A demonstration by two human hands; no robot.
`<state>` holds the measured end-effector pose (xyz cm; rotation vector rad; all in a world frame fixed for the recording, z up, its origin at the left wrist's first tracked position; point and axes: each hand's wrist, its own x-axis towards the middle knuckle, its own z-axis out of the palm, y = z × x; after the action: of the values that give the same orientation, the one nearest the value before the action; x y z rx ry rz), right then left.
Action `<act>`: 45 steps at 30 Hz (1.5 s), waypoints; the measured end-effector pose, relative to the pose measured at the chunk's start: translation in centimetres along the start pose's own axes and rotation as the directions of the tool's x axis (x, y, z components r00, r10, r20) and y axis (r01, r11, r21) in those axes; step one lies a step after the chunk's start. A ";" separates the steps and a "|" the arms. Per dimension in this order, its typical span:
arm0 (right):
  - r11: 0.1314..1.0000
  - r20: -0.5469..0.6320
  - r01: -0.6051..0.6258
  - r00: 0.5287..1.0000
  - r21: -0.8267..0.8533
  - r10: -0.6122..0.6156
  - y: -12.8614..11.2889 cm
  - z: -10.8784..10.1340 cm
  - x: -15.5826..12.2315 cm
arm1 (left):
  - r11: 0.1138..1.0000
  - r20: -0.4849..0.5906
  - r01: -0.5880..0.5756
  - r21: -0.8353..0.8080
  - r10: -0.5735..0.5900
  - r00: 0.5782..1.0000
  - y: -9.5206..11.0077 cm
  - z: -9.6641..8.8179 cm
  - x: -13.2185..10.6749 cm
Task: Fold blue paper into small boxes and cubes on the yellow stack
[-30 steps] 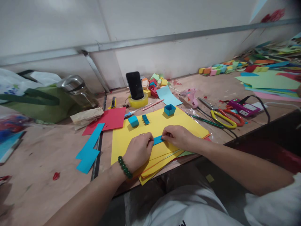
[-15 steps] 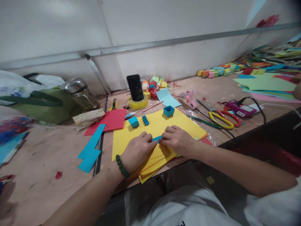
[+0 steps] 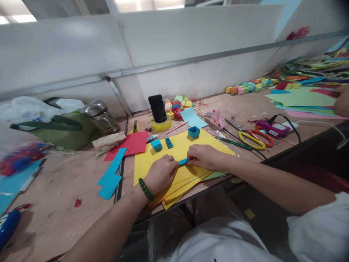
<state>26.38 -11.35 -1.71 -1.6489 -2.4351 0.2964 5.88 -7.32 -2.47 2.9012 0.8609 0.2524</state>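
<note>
A narrow blue paper strip (image 3: 183, 161) stretches between my hands, above a stack of yellow paper (image 3: 174, 178). My left hand (image 3: 162, 173), with a ring and a green bead bracelet at the wrist, pinches its left end. The right end is in the closed fingers of my right hand (image 3: 203, 156). Beyond my fingers on the yellow sheet are a blue paper cube (image 3: 156, 145), a small zigzag-folded blue piece (image 3: 169, 143) and an open blue paper box (image 3: 194, 132).
Scissors (image 3: 252, 140), a pink glue gun (image 3: 216, 118) and a purple power adapter (image 3: 273, 127) lie to the right. A phone (image 3: 157, 108) leans behind a tape roll (image 3: 161, 123). Blue paper pieces (image 3: 110, 186) and red paper (image 3: 136, 142) are left. Another person's hand (image 3: 342, 100) shows at the right edge.
The view has tilted up slightly. My hands have drawn a little apart, and more of the blue strip shows between them. Both still grip it.
</note>
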 end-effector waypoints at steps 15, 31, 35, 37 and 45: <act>0.944 0.128 -0.263 0.962 0.198 0.241 0.7 -0.1 2.1 | 0.956 -0.010 0.199 -0.214 -0.206 0.978 -1.1 0.8 0.8; 0.800 0.046 0.146 0.976 0.583 -0.212 0.7 -4.2 6.9 | 0.609 0.062 0.235 -0.757 -0.292 0.954 -2.7 -0.2 2.1; 0.588 -0.171 0.257 0.965 0.767 -0.199 0.0 -4.8 8.6 | 0.476 0.004 0.194 -0.857 -0.371 0.929 -3.1 -1.4 3.2; 0.499 -0.236 0.266 0.964 0.825 -0.124 -0.3 -4.0 9.3 | 0.392 -0.022 0.159 -0.906 -0.418 0.908 -3.1 -1.3 3.7; 0.404 -0.279 0.241 0.960 0.882 0.036 1.0 -0.8 10.2 | 0.174 0.059 0.143 -0.974 -0.414 0.909 -2.8 0.1 4.1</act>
<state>23.78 -1.48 -0.80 -0.9027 -1.5743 1.0952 7.75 -2.74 -2.47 1.4542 0.7945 0.7676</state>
